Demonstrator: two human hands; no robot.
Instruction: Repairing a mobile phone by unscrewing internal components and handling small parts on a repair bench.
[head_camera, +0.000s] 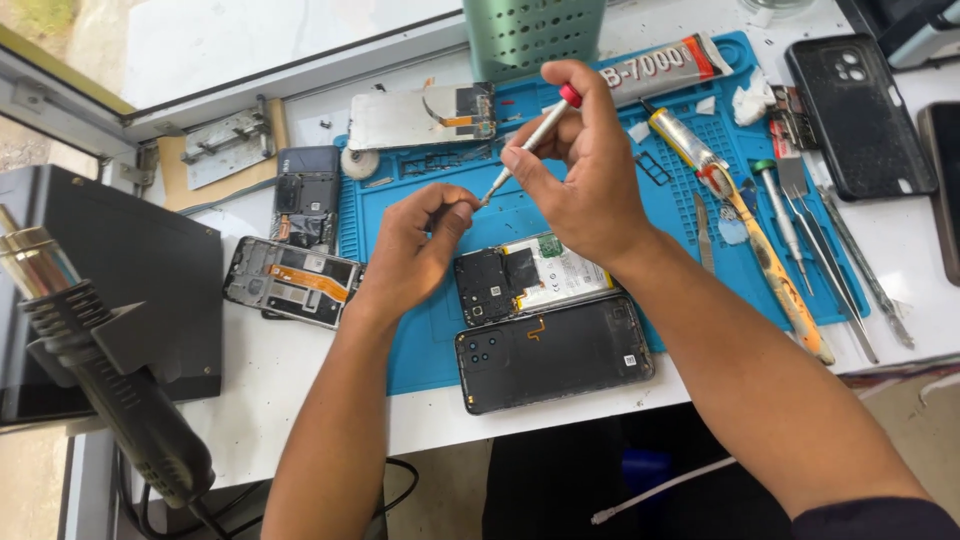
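From the head camera, the right hand (585, 165) is closed around a slim silver screwdriver (530, 143) with a red cap, held tilted above the blue work mat (420, 340). Its tip meets the pinched fingertips of the left hand (415, 240), thumb and forefinger pressed together on something too small to make out. Just below both hands lies an opened phone (535, 275) showing its battery and board, and touching its near edge is a black back cover (555, 352), inner side up. Left of the mat sit two more stripped phone frames (292, 280), one with an orange ribbon. A black heat gun (110, 390) stands in the near left corner. To the right, a glue tube (665, 65), tweezers (820, 250) and other drivers crowd the mat's edge beside a black phone case (860, 110). A green basket (530, 35) stands behind the hands
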